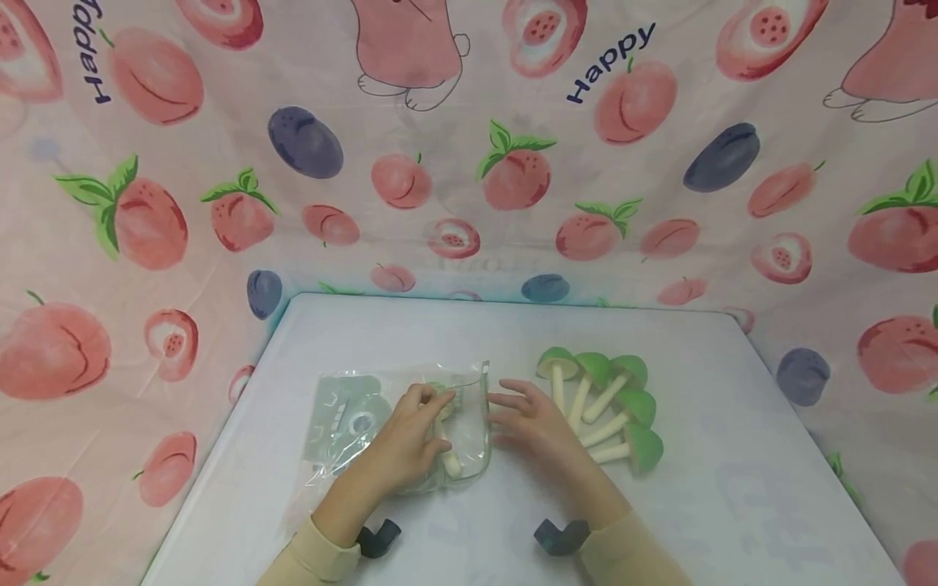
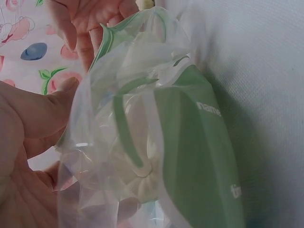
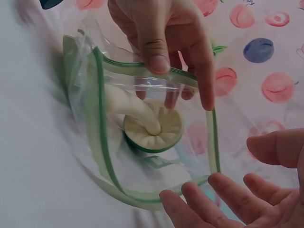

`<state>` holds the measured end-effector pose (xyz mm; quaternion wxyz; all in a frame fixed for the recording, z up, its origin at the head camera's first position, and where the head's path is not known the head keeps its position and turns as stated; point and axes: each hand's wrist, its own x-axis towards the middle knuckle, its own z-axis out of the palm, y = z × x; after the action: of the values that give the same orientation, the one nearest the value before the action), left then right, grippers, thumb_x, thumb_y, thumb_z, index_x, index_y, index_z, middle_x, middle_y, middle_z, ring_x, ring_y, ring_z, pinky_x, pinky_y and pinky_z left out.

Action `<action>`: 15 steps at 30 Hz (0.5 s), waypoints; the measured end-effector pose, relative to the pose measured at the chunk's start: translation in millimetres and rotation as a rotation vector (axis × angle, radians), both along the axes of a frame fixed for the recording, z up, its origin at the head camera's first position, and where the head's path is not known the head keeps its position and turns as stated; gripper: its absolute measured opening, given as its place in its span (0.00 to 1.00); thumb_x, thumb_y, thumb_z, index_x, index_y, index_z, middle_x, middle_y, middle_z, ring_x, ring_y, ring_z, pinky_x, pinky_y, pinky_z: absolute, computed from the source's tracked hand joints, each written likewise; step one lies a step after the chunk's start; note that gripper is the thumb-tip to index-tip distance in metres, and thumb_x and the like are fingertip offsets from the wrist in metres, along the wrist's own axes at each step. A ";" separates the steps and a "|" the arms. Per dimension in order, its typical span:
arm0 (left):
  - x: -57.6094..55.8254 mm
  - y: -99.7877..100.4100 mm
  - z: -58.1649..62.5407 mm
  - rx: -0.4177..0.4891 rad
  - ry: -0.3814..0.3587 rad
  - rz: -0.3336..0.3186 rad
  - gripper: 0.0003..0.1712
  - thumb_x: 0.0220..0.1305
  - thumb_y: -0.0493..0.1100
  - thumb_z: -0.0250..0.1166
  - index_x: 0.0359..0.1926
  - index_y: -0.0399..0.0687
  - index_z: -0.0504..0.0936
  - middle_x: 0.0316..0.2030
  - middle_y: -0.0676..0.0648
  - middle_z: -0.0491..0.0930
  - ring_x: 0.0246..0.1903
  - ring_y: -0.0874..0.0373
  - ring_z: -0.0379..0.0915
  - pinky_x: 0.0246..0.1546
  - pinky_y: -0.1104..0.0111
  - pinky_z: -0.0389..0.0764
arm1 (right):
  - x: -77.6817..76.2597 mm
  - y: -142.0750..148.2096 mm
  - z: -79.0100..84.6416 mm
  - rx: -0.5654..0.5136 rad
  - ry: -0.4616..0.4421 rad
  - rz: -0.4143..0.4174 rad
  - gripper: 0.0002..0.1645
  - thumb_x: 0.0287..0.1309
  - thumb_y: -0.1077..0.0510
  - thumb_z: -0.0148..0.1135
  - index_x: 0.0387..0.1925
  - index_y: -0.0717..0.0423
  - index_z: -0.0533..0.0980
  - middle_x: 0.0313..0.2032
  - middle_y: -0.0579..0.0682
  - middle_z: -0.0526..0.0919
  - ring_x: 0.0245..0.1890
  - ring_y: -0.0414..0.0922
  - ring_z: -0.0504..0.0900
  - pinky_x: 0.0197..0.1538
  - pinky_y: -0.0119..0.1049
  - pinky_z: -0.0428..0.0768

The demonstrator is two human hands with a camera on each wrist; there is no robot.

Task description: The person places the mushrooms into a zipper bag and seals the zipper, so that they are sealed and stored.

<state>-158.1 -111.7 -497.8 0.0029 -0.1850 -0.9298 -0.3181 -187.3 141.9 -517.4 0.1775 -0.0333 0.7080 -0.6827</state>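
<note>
A clear zip bag (image 1: 344, 419) with a green printed panel lies on the table, its mouth held open toward the right. My left hand (image 1: 406, 435) grips the bag near its mouth, the thumb over the green zip edge (image 3: 101, 128) in the right wrist view. Inside the bag is a toy mushroom (image 3: 154, 128) with a cream stem and green cap. My right hand (image 1: 538, 419) has its fingers spread and holds nothing, with fingertips right by the bag's mouth. Beside it, several more green-capped toy mushrooms (image 1: 630, 407) lie fanned out on the table, partly hidden by the right hand.
Under everything is a white table (image 1: 733, 488). A pink cloth (image 1: 454, 122) printed with fruit hangs behind it and at both sides. Dark wrist mounts (image 1: 560, 537) sit near both cuffs.
</note>
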 end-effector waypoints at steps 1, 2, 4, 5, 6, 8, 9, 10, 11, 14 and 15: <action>0.1 -0.2 0.0 0.000 0.000 0.000 0.42 0.65 0.38 0.77 0.78 0.48 0.72 0.65 0.43 0.70 0.64 0.47 0.73 0.67 0.51 0.80 | -0.8 2.0 1.3 -0.005 0.003 -0.006 0.41 0.72 0.60 0.66 0.81 0.57 0.60 0.74 0.64 0.75 0.67 0.62 0.83 0.61 0.50 0.88; 0.3 -0.3 0.2 0.001 0.001 -0.001 0.42 0.65 0.38 0.77 0.78 0.48 0.72 0.65 0.43 0.70 0.64 0.48 0.73 0.67 0.51 0.80 | -1.7 4.2 2.3 -0.005 0.006 -0.010 0.42 0.72 0.60 0.66 0.81 0.57 0.60 0.74 0.64 0.75 0.67 0.62 0.83 0.60 0.50 0.89; 0.7 -0.6 0.4 0.002 0.003 -0.001 0.42 0.65 0.38 0.77 0.78 0.48 0.72 0.64 0.44 0.70 0.64 0.48 0.73 0.66 0.51 0.80 | -3.4 8.5 4.8 -0.011 0.001 -0.027 0.41 0.72 0.60 0.67 0.80 0.54 0.62 0.74 0.62 0.75 0.67 0.60 0.83 0.60 0.50 0.89; 0.9 -0.7 0.6 0.001 0.000 0.000 0.42 0.65 0.38 0.77 0.78 0.49 0.72 0.64 0.44 0.70 0.64 0.48 0.73 0.67 0.51 0.80 | -4.2 10.8 5.9 -0.020 -0.003 -0.034 0.41 0.72 0.61 0.67 0.80 0.53 0.62 0.75 0.61 0.75 0.67 0.60 0.83 0.60 0.50 0.89; 0.8 -0.9 0.5 0.001 -0.004 0.001 0.42 0.65 0.39 0.76 0.78 0.49 0.72 0.65 0.44 0.70 0.64 0.49 0.73 0.67 0.51 0.80 | -5.1 13.1 7.0 -0.028 -0.007 -0.043 0.40 0.72 0.61 0.67 0.80 0.52 0.62 0.75 0.61 0.75 0.68 0.60 0.83 0.60 0.50 0.89; 0.9 -1.1 0.5 0.002 -0.010 0.002 0.42 0.66 0.39 0.76 0.78 0.50 0.72 0.65 0.44 0.70 0.64 0.49 0.72 0.67 0.51 0.80 | -6.4 17.7 8.7 -0.027 -0.007 -0.058 0.40 0.72 0.61 0.67 0.79 0.51 0.63 0.75 0.60 0.75 0.69 0.60 0.82 0.60 0.50 0.88; 1.0 -1.2 0.6 0.003 -0.015 0.001 0.42 0.66 0.39 0.76 0.79 0.50 0.71 0.65 0.45 0.70 0.65 0.49 0.72 0.68 0.51 0.80 | -7.1 20.1 9.6 -0.029 -0.011 -0.066 0.40 0.72 0.61 0.67 0.79 0.51 0.63 0.75 0.59 0.75 0.69 0.60 0.82 0.60 0.50 0.88; 0.9 -1.2 0.3 -0.002 -0.011 0.000 0.42 0.66 0.39 0.76 0.79 0.50 0.71 0.65 0.45 0.70 0.65 0.49 0.72 0.68 0.51 0.80 | -7.7 22.3 10.4 -0.019 -0.008 -0.071 0.40 0.72 0.60 0.68 0.80 0.51 0.63 0.76 0.59 0.74 0.69 0.60 0.81 0.61 0.49 0.88; 0.9 -1.4 0.3 -0.004 -0.012 -0.001 0.42 0.66 0.39 0.76 0.79 0.50 0.71 0.66 0.45 0.70 0.65 0.49 0.73 0.68 0.52 0.80 | -8.4 24.5 11.0 -0.008 -0.004 -0.074 0.41 0.72 0.60 0.68 0.80 0.51 0.62 0.76 0.59 0.74 0.70 0.60 0.81 0.61 0.49 0.88; 1.1 -1.6 -0.5 -0.004 0.001 -0.010 0.42 0.65 0.39 0.77 0.78 0.49 0.72 0.65 0.44 0.70 0.64 0.49 0.73 0.67 0.52 0.81 | -10.4 30.3 12.9 0.035 0.005 -0.088 0.41 0.73 0.58 0.68 0.81 0.49 0.62 0.77 0.57 0.72 0.70 0.60 0.80 0.61 0.48 0.88; 0.8 -1.7 -1.0 -0.006 0.006 -0.011 0.42 0.65 0.39 0.77 0.78 0.48 0.72 0.65 0.44 0.70 0.64 0.48 0.73 0.66 0.52 0.81 | -11.1 32.0 13.3 0.050 0.010 -0.092 0.41 0.73 0.58 0.67 0.81 0.48 0.61 0.78 0.57 0.71 0.71 0.60 0.80 0.61 0.47 0.88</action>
<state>-157.2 -113.4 -498.8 0.0032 -0.1911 -0.9297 -0.3150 -198.4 173.9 -504.1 0.1431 0.0003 0.7265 -0.6721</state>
